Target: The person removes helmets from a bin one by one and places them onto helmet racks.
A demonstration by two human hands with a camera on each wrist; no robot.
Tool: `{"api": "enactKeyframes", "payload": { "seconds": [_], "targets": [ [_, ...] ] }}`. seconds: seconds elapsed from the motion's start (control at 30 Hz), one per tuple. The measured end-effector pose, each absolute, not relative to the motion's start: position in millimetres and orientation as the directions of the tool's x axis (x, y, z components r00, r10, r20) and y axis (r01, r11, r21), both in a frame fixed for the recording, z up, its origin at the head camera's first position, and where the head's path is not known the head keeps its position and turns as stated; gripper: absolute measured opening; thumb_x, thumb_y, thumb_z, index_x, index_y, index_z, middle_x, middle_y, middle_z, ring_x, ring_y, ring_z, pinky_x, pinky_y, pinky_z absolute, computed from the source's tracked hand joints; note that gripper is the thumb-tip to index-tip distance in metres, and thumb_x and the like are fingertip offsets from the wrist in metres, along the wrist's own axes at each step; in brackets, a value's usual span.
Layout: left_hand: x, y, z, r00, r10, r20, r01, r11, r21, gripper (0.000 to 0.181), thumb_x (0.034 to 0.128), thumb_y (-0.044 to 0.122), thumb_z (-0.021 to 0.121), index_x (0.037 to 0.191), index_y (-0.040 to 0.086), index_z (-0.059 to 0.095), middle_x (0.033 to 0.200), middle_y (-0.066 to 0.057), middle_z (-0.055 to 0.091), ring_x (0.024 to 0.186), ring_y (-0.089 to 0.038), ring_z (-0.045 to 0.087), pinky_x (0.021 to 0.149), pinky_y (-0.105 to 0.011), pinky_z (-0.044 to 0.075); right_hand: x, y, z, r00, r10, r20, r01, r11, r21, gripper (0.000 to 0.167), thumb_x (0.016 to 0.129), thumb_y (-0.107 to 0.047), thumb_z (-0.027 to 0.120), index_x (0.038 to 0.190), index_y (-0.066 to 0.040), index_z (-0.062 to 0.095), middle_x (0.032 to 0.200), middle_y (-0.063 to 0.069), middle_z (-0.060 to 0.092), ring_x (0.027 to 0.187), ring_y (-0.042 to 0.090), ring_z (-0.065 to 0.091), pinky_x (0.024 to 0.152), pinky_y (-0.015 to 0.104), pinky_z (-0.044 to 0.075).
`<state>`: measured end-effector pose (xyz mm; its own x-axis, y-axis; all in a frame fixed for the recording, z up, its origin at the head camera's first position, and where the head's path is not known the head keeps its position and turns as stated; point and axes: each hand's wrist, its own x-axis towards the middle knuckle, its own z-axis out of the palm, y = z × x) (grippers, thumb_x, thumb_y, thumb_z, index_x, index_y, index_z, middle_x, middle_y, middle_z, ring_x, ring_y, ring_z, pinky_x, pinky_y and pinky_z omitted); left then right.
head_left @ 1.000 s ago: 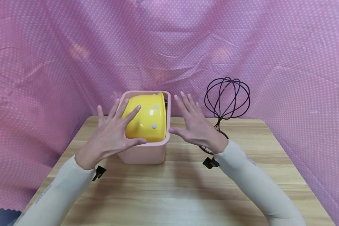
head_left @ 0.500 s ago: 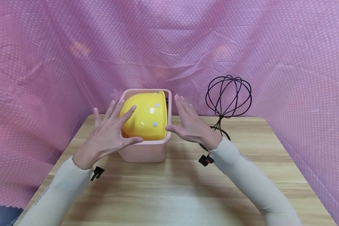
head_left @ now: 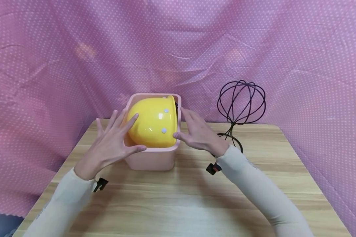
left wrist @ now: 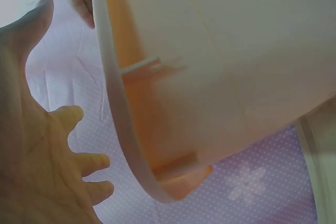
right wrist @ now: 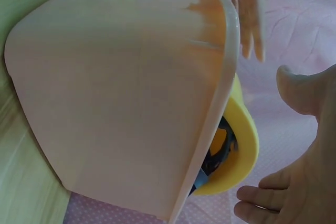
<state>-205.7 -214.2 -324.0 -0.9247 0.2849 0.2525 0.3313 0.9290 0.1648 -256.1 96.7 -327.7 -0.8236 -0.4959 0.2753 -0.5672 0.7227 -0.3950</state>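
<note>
A yellow hard hat [head_left: 152,126] lies on its side inside a pink bin [head_left: 151,160], its opening turned right. In the right wrist view, the hat's brim [right wrist: 247,153] sticks out past the bin's rim, and dark straps show inside. My left hand [head_left: 110,145] hovers over the bin's left side with fingers spread. My right hand [head_left: 199,132] is held beside the right rim, fingers straight and thumb apart. Both wrist views show a gap between palm and bin; neither hand grips anything.
A black wire stand [head_left: 241,103] with a cage-like top and ring base is right of the bin, partly behind my right wrist. The wooden table [head_left: 178,200] runs back to a pink dotted curtain [head_left: 178,49].
My right hand has moved slightly left and down, closer to the bin's right rim. My left hand has drifted a little left. The hat stays in the bin.
</note>
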Motion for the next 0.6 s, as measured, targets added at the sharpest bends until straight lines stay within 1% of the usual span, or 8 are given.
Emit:
{"api": "enactKeyframes", "payload": {
  "seconds": [0.1, 0.2, 0.33, 0.43, 0.53, 0.6],
  "targets": [
    [-204, -217, -327, -0.927, 0.279, 0.25, 0.326, 0.929, 0.174, 0.104, 0.081, 0.08, 0.061, 0.163, 0.036, 0.014, 0.173, -0.011, 0.005, 0.159, -0.045, 0.002, 0.111, -0.083, -0.013, -257, 95, -331, -0.823, -0.503, 0.262, -0.567, 0.724, -0.393, 0.096, 0.091, -0.056, 0.061, 0.162, -0.008, 0.018, 0.165, 0.013, 0.033, 0.155, 0.031, 0.028, 0.129, 0.049, 0.021],
    [-203, -220, -330, -0.931, 0.276, 0.239, 0.324, 0.927, 0.191, 0.106, 0.0808, 0.081, 0.06, 0.164, 0.034, 0.013, 0.173, -0.012, 0.007, 0.158, -0.046, 0.003, 0.11, -0.084, -0.012, -258, 93, -333, -0.829, -0.502, 0.246, -0.558, 0.726, -0.402, 0.095, 0.09, -0.056, 0.061, 0.161, -0.007, 0.022, 0.165, 0.014, 0.032, 0.154, 0.032, 0.028, 0.129, 0.05, 0.022],
    [-202, -223, -336, -0.94, 0.266, 0.213, 0.314, 0.919, 0.238, 0.106, 0.0811, 0.081, 0.059, 0.164, 0.034, 0.012, 0.173, -0.011, 0.005, 0.159, -0.045, 0.002, 0.112, -0.082, -0.011, -258, 91, -336, -0.846, -0.492, 0.204, -0.53, 0.738, -0.418, 0.095, 0.089, -0.058, 0.061, 0.161, -0.008, 0.023, 0.166, 0.013, 0.031, 0.155, 0.032, 0.028, 0.128, 0.051, 0.022],
    [-201, -226, -342, -0.942, 0.262, 0.209, 0.312, 0.911, 0.269, 0.106, 0.0821, 0.079, 0.06, 0.164, 0.032, 0.012, 0.173, -0.013, 0.005, 0.158, -0.046, 0.001, 0.115, -0.081, -0.009, -258, 89, -338, -0.853, -0.49, 0.18, -0.516, 0.742, -0.427, 0.094, 0.089, -0.059, 0.062, 0.16, -0.011, 0.025, 0.165, 0.011, 0.032, 0.154, 0.03, 0.028, 0.128, 0.051, 0.023],
    [-201, -229, -347, -0.941, 0.258, 0.219, 0.314, 0.906, 0.283, 0.106, 0.0825, 0.077, 0.062, 0.164, 0.031, 0.012, 0.172, -0.017, 0.008, 0.158, -0.047, 0.003, 0.117, -0.079, -0.005, -260, 87, -339, -0.842, -0.505, 0.188, -0.534, 0.73, -0.427, 0.091, 0.087, -0.057, 0.064, 0.158, -0.012, 0.029, 0.16, 0.01, 0.039, 0.149, 0.028, 0.035, 0.126, 0.049, 0.028],
    [-200, -230, -350, -0.941, 0.256, 0.223, 0.314, 0.906, 0.284, 0.106, 0.0826, 0.076, 0.062, 0.164, 0.03, 0.012, 0.172, -0.018, 0.008, 0.158, -0.048, 0.004, 0.118, -0.079, -0.003, -261, 85, -340, -0.833, -0.518, 0.196, -0.548, 0.721, -0.424, 0.089, 0.087, -0.056, 0.064, 0.157, -0.012, 0.032, 0.158, 0.009, 0.041, 0.147, 0.027, 0.036, 0.126, 0.048, 0.028]
  ]
}}
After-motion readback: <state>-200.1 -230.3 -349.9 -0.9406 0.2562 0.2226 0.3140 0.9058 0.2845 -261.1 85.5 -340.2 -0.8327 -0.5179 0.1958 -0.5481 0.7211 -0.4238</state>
